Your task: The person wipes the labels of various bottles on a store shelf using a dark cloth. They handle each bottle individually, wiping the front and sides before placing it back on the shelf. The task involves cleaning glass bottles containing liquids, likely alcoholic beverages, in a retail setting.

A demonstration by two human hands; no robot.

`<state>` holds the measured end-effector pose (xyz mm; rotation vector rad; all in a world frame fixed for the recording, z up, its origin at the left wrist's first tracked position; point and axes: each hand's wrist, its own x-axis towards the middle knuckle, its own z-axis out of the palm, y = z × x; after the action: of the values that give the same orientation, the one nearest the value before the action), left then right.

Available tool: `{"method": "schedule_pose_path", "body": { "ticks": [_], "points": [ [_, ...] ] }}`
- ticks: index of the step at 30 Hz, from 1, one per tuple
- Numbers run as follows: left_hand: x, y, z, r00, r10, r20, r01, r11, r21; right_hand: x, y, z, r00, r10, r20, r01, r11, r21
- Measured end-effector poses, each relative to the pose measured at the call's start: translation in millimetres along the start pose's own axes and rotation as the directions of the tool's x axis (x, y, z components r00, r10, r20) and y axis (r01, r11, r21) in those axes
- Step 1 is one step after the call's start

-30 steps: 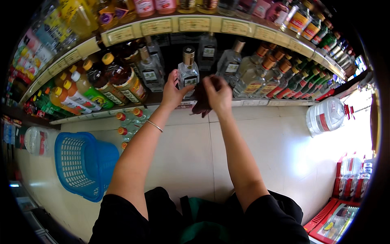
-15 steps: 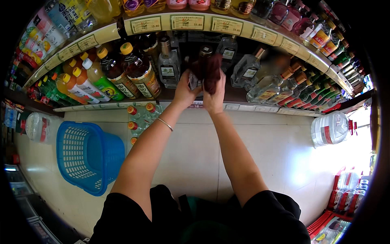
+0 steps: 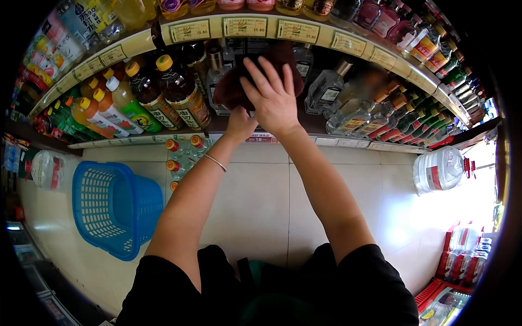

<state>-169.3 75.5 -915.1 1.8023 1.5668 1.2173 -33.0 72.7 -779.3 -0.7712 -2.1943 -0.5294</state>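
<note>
My right hand (image 3: 273,102) lies over a dark maroon cloth (image 3: 232,87), its fingers stretched and spread, pressing on it. Just below and to the left, my left hand (image 3: 241,124) is closed at the shelf's front edge. It grips a clear glass bottle, which the cloth and my right hand now hide almost wholly. Clear square-shouldered bottles stand close by: one bottle (image 3: 216,76) behind the cloth on the left, another (image 3: 325,89) to the right.
Brown-liquid bottles (image 3: 182,98) fill the shelf on the left, more clear bottles (image 3: 350,119) the right. The upper shelf's price-label edge (image 3: 244,27) overhangs my hands. On the floor are a blue basket (image 3: 120,206), small bottles (image 3: 185,155) and a large water jug (image 3: 441,169).
My right hand has turned palm-down and spread its fingers over the cloth, which now covers the bottle seen between my hands before. My left hand has drawn slightly lower and left.
</note>
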Motion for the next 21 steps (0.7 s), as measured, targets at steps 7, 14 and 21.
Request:
{"method": "schedule_pose_path", "body": {
  "ticks": [7,14,21],
  "points": [
    [-3.6,8.8,7.1,0.997,-0.003,0.071,0.06,0.574,-0.817,-86.1,-18.3,17.6,0.972,0.156,0.177,-0.214,0.899,0.383],
    [-0.1,10.8,3.3,1.0,-0.015,-0.027,0.005,0.938,-0.347,-79.1,31.2,17.6,0.328,0.877,0.352,-0.579,-0.108,0.808],
    [4.6,4.4,-2.1,0.998,0.007,0.068,0.032,0.829,-0.558,46.1,75.3,28.1,0.559,0.391,0.731,-0.584,-0.44,0.682]
  ]
}}
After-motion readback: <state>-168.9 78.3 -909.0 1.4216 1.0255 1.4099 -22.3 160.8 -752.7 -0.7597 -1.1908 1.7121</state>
